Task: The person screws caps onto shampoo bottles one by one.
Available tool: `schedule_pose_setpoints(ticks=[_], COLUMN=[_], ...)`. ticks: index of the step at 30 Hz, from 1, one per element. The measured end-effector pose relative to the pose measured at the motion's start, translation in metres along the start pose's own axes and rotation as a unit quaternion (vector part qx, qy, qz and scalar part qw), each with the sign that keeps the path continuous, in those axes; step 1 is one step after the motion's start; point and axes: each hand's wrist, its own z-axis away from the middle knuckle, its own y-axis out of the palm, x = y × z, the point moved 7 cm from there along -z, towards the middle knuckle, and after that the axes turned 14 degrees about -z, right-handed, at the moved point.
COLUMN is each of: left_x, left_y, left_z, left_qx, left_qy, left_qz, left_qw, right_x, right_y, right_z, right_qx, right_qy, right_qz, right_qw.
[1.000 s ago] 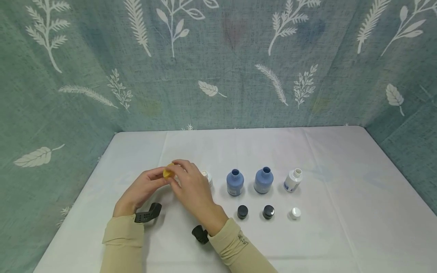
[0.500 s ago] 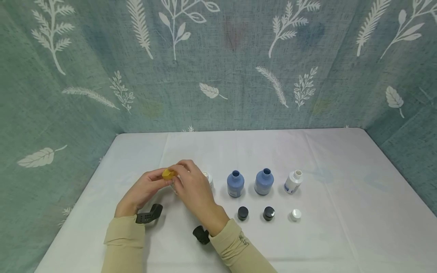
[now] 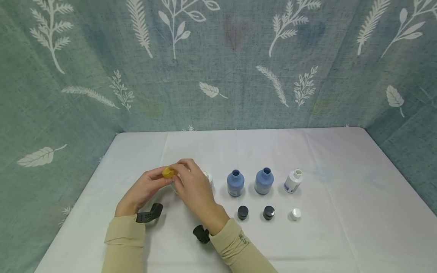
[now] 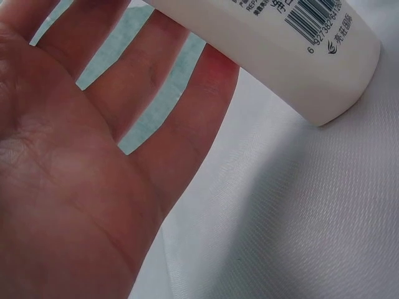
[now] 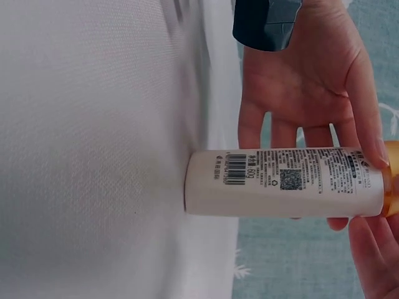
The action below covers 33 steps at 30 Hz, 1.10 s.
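Note:
A white bottle [image 5: 280,184] with printed text and a barcode stands between my hands, its base at the white cloth. Its yellow cap [image 3: 168,173] shows between my fingertips in the head view. My left hand [image 3: 141,191] holds the bottle near its neck, thumb on one side and fingers behind, as the right wrist view shows. From the right, my right hand [image 3: 194,189] grips the cap, partly covering it. The left wrist view has the left palm [image 4: 68,180] beside the bottle's lower part. In the head view the bottle's body is mostly hidden by my right hand.
Just right of my right hand a white bottle [image 3: 208,178] is partly hidden. Two blue bottles [image 3: 235,184] and an uncapped white bottle [image 3: 293,181] stand farther right. Nearer me lie two black caps [image 3: 242,212] and a white cap [image 3: 295,214]. A leaf-patterned curtain [image 3: 218,76] hangs behind the table.
The yellow cap has shifted and tilted slightly between my fingertips, and more of its side shows. Both hands stay almost in place. The bottles and loose caps stand as before.

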Motion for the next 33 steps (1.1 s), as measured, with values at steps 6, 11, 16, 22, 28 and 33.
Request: schedule_pose_setpoints(ticks=[6,11,16,22,28,33], left_x=[-0.0011,-0.0012,-0.0013,-0.0026,-0.0037,-0.0079], left_y=[-0.0002,0.0000,0.0003,0.0006,0.0007,0.0022], left_z=[-0.0013,-0.0015,-0.0010,-0.0002,-0.0002,0.0005], left_qx=[0.000,-0.001,-0.003,-0.010,-0.014,-0.011], left_qy=[0.000,-0.002,-0.007,-0.016,-0.025,-0.026], left_qz=[0.006,0.011,0.005,0.001,0.000,0.006], left_qw=[1.0000,0.9999,1.0000,0.9998,0.9996,0.9996], right_x=[0.0002,-0.0002,-0.0012,-0.0011,-0.0015,-0.0017], right_y=[-0.0010,-0.0009,-0.0005,-0.0020,-0.0021,-0.0020], right_z=[-0.0008,-0.0009,-0.0008,-0.0007,-0.0009,-0.0003], right_qx=[-0.007,-0.010,-0.010,-0.016,-0.014,-0.016], right_qy=[-0.004,-0.005,0.003,0.008,0.011,0.009], right_qz=[-0.001,0.000,0.000,0.004,0.005,0.005], right_qw=[1.0000,0.9999,0.9999,0.9998,0.9998,0.9998])
